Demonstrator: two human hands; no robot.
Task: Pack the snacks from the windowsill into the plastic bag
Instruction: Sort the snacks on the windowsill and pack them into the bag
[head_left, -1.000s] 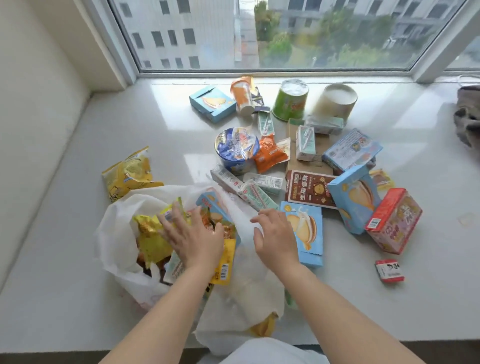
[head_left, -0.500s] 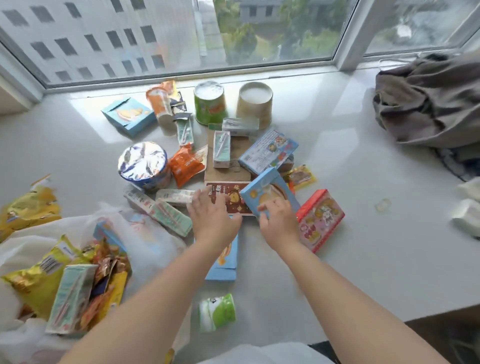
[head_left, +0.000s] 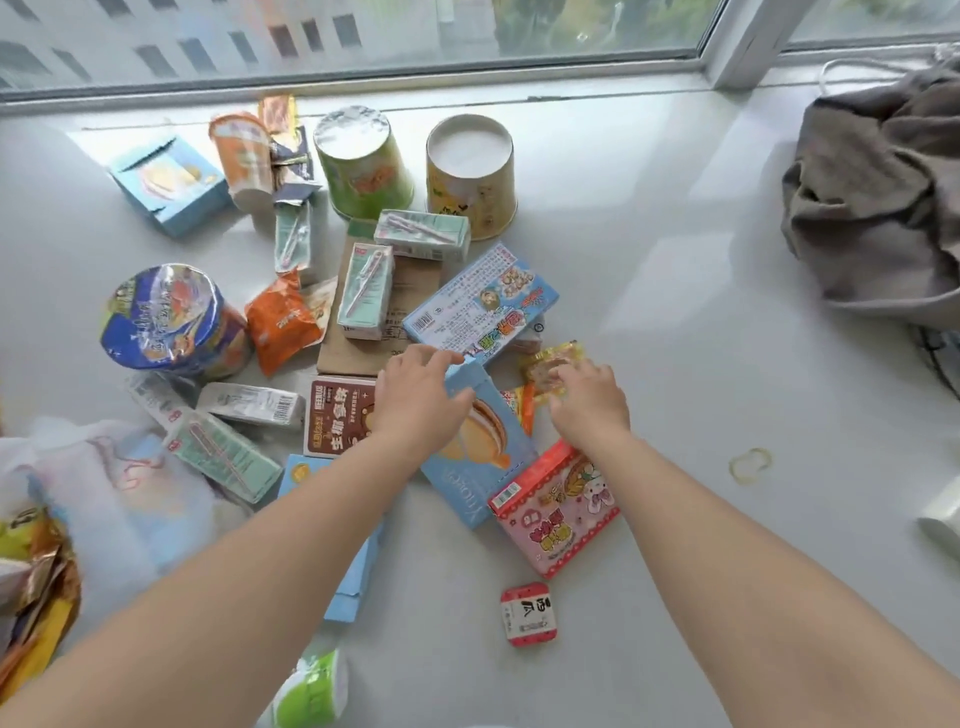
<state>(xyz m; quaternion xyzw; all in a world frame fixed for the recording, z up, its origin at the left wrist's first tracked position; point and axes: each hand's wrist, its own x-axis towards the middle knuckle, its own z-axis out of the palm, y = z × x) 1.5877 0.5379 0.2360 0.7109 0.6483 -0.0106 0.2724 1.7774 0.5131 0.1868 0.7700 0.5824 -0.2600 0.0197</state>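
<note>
Both hands reach into the heap of snacks on the white windowsill (head_left: 675, 249). The left hand (head_left: 418, 397) grips the top edge of a blue cake box (head_left: 480, 452), fingers curled over its upper corner, the box standing tilted against a pink and red sweets box (head_left: 558, 506). The right hand (head_left: 589, 397) lies on a small yellow wrapped snack (head_left: 553, 364) just right of the blue box, fingers bent down onto the wrapper; whether it actually pinches the packet cannot be told.

Behind the hands lie a pale blue printed box (head_left: 480, 304), several mint-green drink cartons (head_left: 366, 291) on a brown flat package (head_left: 343, 343), and a brown box with Chinese print (head_left: 337, 421). Farther back stand a green cup (head_left: 363, 161) and a yellow cup (head_left: 472, 171). A blue noodle bowl (head_left: 166, 322) sits to the left, an orange packet (head_left: 280, 322) beside it.

The white plastic bag (head_left: 109, 499) lies open at the left edge, with yellow and gold packets (head_left: 36, 582) already inside. A small red packet (head_left: 529, 614) rests apart near the front, and a grey cloth (head_left: 878, 197) is heaped at the far right
</note>
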